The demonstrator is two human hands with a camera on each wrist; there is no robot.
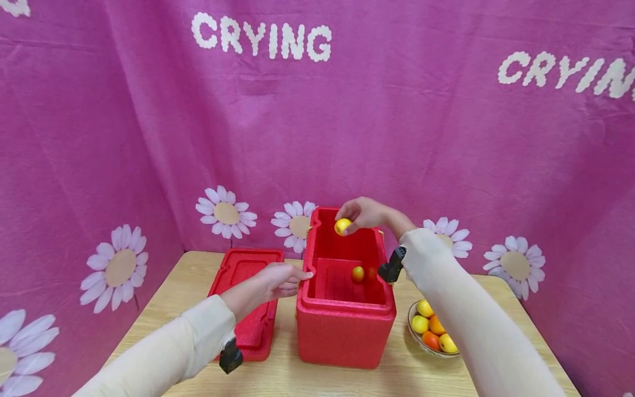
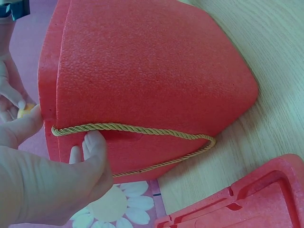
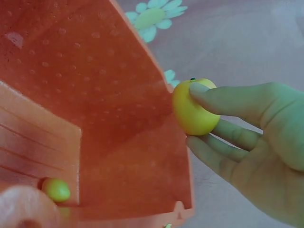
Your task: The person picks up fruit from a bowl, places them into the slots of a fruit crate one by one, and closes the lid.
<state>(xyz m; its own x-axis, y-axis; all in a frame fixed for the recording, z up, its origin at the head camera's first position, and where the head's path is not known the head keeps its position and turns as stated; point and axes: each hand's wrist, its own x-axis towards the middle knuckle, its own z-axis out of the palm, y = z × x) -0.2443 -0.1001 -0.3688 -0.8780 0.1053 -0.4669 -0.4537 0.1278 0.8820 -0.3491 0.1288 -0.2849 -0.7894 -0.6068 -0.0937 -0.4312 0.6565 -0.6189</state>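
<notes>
"What has the right hand (image 1: pixel 366 212) got?"

"A yellow fruit (image 1: pixel 342 227), pinched between the thumb and the fingertips, thumb close by the stem mark."

"And where is that fruit?"

"Up at the open top of the red box (image 1: pixel 344 342), toward the far end. I can't tell whether it touches the wall there."

"The left hand (image 1: pixel 280 280)?"

"It grips the box's left side, thumb at the rim, bent fingers against the outside wall, just beside the gold rope (image 2: pixel 133 128)."

"Anything inside?"

"One small orange-yellow fruit (image 1: pixel 358 274), on the floor of the box near the right wall."

"And around it?"

"The red lid (image 1: pixel 250 333) lies flat to the left. To the right, partly behind the right sleeve (image 1: pixel 461 298), stands a bowl (image 1: pixel 419 343) of yellow and orange fruits (image 1: pixel 430 341). All of it is on a wooden table (image 1: pixel 283 380)."

"Behind that?"

"A magenta cloth (image 1: pixel 397 138) with white daisies (image 1: pixel 226 213) and the word CRYING (image 1: pixel 261 37)."
</notes>
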